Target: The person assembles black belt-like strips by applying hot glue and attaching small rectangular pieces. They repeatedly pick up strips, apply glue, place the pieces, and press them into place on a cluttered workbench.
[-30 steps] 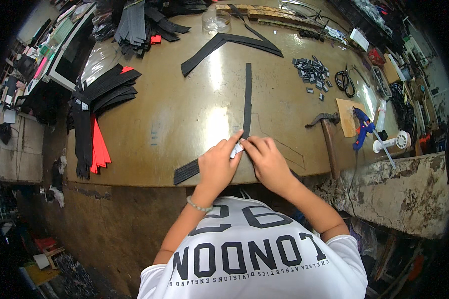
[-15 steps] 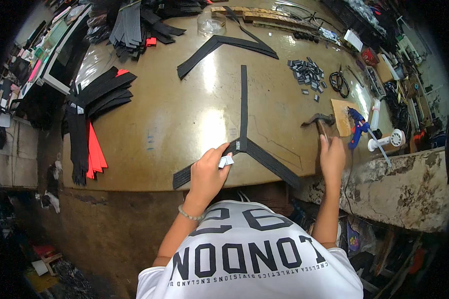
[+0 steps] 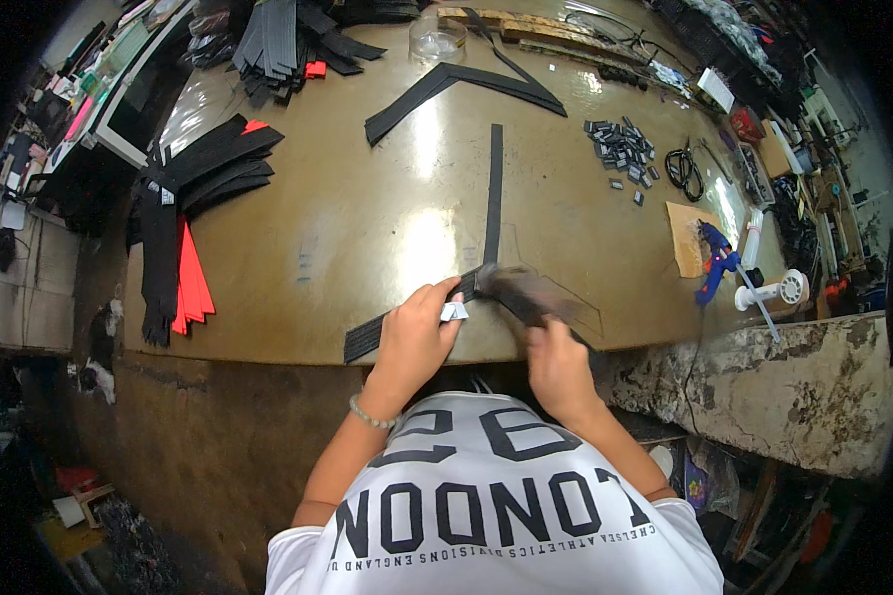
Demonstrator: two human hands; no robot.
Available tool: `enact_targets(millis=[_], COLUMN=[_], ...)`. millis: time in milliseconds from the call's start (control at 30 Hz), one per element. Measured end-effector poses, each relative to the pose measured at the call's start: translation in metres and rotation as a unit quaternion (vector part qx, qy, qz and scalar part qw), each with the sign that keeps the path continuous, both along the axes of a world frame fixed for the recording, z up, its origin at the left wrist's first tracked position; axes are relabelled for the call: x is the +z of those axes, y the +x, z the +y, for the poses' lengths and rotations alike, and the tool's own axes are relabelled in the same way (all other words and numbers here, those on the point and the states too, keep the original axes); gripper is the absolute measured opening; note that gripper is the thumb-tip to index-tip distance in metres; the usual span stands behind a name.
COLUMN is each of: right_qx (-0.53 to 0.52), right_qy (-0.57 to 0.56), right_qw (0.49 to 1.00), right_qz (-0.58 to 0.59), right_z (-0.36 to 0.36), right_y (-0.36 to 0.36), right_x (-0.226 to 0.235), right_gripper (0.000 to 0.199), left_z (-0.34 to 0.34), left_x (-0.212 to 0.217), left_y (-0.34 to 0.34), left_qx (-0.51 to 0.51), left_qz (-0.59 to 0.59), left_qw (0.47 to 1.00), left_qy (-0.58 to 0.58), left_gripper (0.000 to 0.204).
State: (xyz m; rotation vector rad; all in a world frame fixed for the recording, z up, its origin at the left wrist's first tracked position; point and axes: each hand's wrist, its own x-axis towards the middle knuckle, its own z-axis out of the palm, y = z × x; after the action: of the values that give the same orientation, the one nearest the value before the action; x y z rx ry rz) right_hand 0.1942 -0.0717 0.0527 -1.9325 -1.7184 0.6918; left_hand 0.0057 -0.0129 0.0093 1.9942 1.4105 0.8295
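Observation:
At the table's near edge, my left hand (image 3: 415,322) is closed on the left arm of a Y-shaped piece of black straps (image 3: 365,340). A small folded white piece (image 3: 453,311) shows at its thumb; whether it is gripped there cannot be told. One narrow strip (image 3: 495,188) of the straps runs straight away from me. My right hand (image 3: 561,367) is wrapped round the handle of a hammer (image 3: 516,288), blurred by motion. The hammer's head is over the joint of the straps, hiding it and part of the right arm. Whether it touches cannot be told.
Black straps with red strips (image 3: 194,283) lie at left, more strap bundles (image 3: 268,50) behind. Beyond my hands sits a bent black strap piece (image 3: 446,79). Small dark tags (image 3: 620,149), black scissors (image 3: 685,174), a blue glue gun (image 3: 716,260) and a white spool (image 3: 786,290) lie at right.
My right hand has swung the hammer left from the right side of the table to the strap joint. My left hand keeps its hold. The view has shifted slightly.

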Motion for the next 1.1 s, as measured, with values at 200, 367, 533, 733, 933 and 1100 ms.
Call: enact_targets(millis=[200, 367, 533, 733, 933, 1100], right_qx=[-0.086, -0.156, -0.03, 0.077, 0.206, 0.071], right_qy=[0.067, 0.123, -0.018, -0.055, -0.172, -0.21], right_qw=[0.994, 0.946, 0.941, 0.907, 0.88, 0.881], right_qz=[-0.001, -0.258, 0.336, 0.411, 0.391, 0.419], right_z=[0.002, 0.025, 0.058, 0.09, 0.086, 0.104], right_y=[0.036, 0.1, 0.059, 0.005, 0.033, 0.023], right_x=[-0.03, -0.027, -0.008, -0.015, -0.019, -0.012], right_gripper=[0.038, 0.035, 0.035, 0.032, 0.044, 0.037], left_z=[-0.001, 0.011, 0.002, -0.007, 0.011, 0.02], left_x=[0.002, 0.006, 0.015, 0.018, 0.043, 0.041], left_y=[0.004, -0.004, 0.024, 0.034, 0.007, 0.011], left_qx=[-0.017, -0.119, -0.029, -0.062, 0.007, -0.054], left_qz=[0.074, 0.111, -0.39, -0.166, -0.01, -0.09], left_qw=[0.997, 0.984, 0.908, 0.972, 0.999, 0.988], left_qy=[0.017, 0.078, -0.149, -0.151, 0.045, -0.115], left_gripper=[0.03, 0.025, 0.011, 0.013, 0.025, 0.022])
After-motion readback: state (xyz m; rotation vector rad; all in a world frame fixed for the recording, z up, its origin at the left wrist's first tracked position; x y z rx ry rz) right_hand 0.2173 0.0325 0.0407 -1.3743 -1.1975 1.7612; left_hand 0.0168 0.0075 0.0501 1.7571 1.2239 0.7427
